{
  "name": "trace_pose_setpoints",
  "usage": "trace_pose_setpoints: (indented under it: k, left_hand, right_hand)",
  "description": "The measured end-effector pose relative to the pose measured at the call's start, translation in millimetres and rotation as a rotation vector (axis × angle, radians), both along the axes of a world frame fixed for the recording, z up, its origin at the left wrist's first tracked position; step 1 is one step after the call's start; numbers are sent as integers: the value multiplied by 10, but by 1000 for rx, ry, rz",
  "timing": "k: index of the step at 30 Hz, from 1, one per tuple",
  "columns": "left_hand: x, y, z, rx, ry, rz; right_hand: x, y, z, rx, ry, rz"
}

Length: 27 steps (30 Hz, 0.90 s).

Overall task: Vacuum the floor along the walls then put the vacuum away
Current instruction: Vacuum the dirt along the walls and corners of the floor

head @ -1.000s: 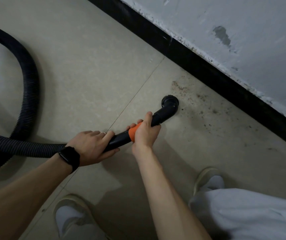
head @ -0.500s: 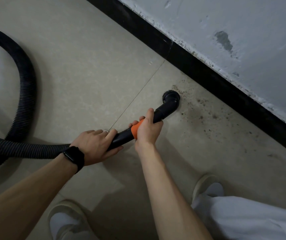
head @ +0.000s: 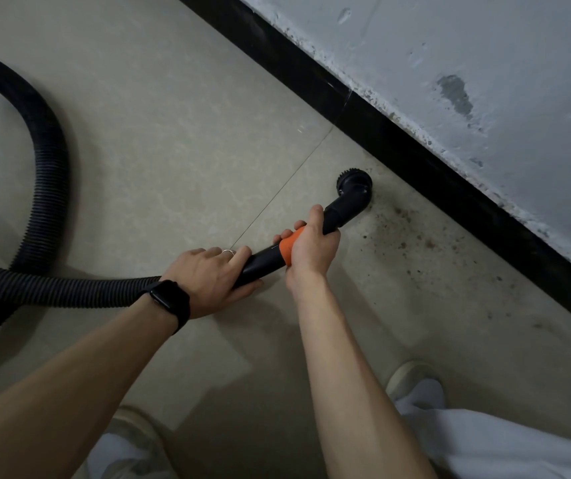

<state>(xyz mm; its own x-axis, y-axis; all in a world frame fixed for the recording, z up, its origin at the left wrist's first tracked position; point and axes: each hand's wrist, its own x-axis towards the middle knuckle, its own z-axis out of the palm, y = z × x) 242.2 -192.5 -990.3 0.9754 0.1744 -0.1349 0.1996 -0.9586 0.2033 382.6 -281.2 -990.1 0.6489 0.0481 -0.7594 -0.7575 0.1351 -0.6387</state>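
A black vacuum nozzle with a round brush head [head: 354, 187] rests on the beige tiled floor [head: 180, 140], close to the black skirting board [head: 374, 133]. My right hand [head: 311, 247] grips the nozzle tube at its orange collar [head: 290, 246]. My left hand [head: 213, 280] holds the black tube just behind, where the ribbed black hose [head: 45, 174] begins. Dark specks of dirt [head: 412, 233] lie on the tile to the right of the brush head. The vacuum's body is out of view.
The hose loops away to the left and crosses itself near the left edge. A scuffed grey wall [head: 467, 63] rises above the skirting. My two shoes [head: 415, 382] stand at the bottom, with a light trouser leg at lower right.
The brush head has slid forward and closer to the skirting board, past the near edge of the dirt patch. Both hands kept their hold and moved with it.
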Motion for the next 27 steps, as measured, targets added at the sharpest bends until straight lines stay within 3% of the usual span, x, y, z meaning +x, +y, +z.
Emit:
trace_pose_setpoints:
  k: [9,22,27]
  left_hand:
    - [223,5,21,60,-29,-34]
    - [528,44,-14,-90,95,57]
    - [544,74,-35,-158,89,223]
  right_hand:
    - [211,0,-13,2,-19,23]
    - [524,61,-10,-50,-67,33]
    - [550,211,23,-140,-84,47]
